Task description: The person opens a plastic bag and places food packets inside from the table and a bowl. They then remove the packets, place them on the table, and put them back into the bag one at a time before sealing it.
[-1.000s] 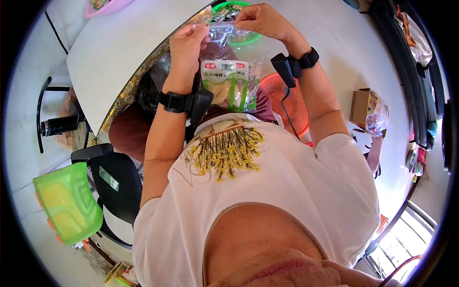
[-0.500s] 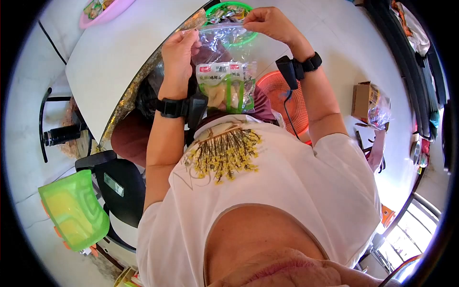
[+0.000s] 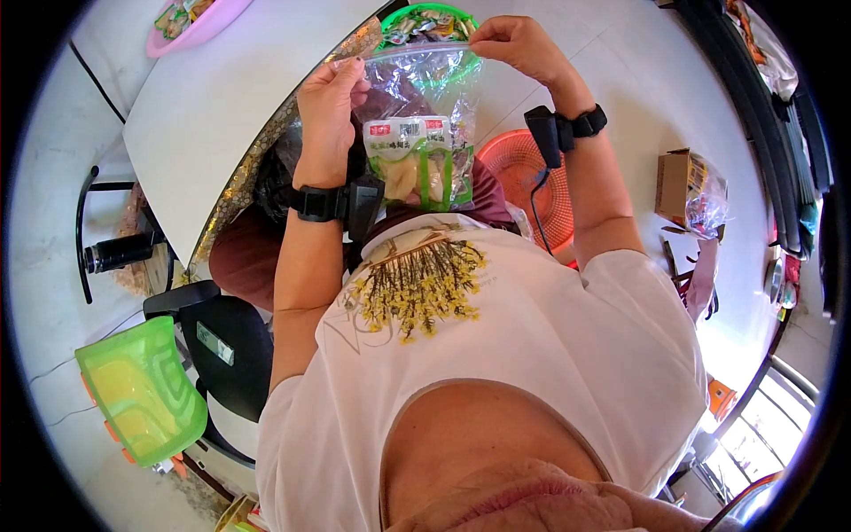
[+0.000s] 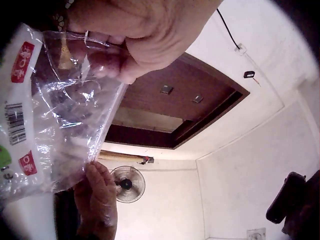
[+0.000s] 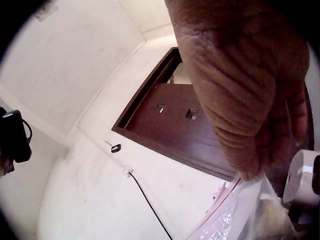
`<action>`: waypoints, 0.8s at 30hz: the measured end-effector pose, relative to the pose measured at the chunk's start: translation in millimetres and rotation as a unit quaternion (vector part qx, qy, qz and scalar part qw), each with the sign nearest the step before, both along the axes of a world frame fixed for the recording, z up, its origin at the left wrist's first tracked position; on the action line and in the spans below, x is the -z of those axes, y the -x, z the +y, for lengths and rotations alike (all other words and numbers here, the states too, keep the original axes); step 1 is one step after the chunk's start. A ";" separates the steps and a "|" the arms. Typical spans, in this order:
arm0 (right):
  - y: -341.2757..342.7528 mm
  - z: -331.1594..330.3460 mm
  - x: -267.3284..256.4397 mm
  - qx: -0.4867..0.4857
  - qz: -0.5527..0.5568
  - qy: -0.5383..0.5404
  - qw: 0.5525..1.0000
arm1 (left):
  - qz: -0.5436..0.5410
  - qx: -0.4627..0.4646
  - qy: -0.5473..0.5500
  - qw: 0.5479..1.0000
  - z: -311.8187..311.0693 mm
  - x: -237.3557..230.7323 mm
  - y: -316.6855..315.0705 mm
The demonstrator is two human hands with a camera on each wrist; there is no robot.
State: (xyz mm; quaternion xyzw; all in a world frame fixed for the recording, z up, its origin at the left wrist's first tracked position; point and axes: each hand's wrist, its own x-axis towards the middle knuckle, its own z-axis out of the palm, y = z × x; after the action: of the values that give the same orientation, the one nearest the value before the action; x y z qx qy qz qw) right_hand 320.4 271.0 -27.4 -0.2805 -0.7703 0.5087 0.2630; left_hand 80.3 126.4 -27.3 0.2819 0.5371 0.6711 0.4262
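Note:
A clear zip-top bag [image 3: 417,84] hangs between my two hands, its top edge stretched nearly straight. A white-and-green printed packet [image 3: 409,164] with red logos and a barcode shows in the bag's lower part, with pale pieces visible through it. My left hand [image 3: 328,102] pinches the top left corner between thumb and fingers. At the opposite top corner, the right hand [image 3: 525,49] pinches the edge with its fingertips. In the left wrist view the zip strip [image 4: 112,115] runs from one hand to the other. The bag's bottom lies over my lap.
Beyond the bag, a green basket [image 3: 472,19] holds several small packets. An orange basket [image 3: 554,199] stands to the right of my legs. On the left are a white table [image 3: 204,97] with a pink basin [image 3: 208,25], and a black chair [image 3: 226,346]. A cardboard box [image 3: 674,184] sits farther right.
The hands have moved apart, the right one outward to the right and the left one slightly left. The bag's top, bunched before, is now spread wide between them.

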 end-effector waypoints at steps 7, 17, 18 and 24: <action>-5.6 -3.2 -3.1 0.020 -0.013 -0.001 1.000 | -0.002 0.006 -0.006 1.000 -0.3 1.7 0.7; -12.1 1.5 3.9 0.021 -0.017 0.009 1.000 | 0.002 0.012 -0.002 1.000 -0.4 2.2 -0.3; -13.0 1.7 3.4 0.024 -0.015 0.006 1.000 | 0.002 0.012 -0.001 1.000 -0.4 2.2 -0.5; -9.0 -0.3 -26.4 0.113 -0.022 -0.097 0.989 | 0.002 0.000 0.003 1.000 -0.2 -3.8 -4.6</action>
State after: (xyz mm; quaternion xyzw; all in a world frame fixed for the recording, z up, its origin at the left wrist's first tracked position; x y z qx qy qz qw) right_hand 329.5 270.7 -1.0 -0.3501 -0.7851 0.3926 0.3270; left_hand 84.8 126.2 -23.6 0.2818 0.5401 0.6689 0.4261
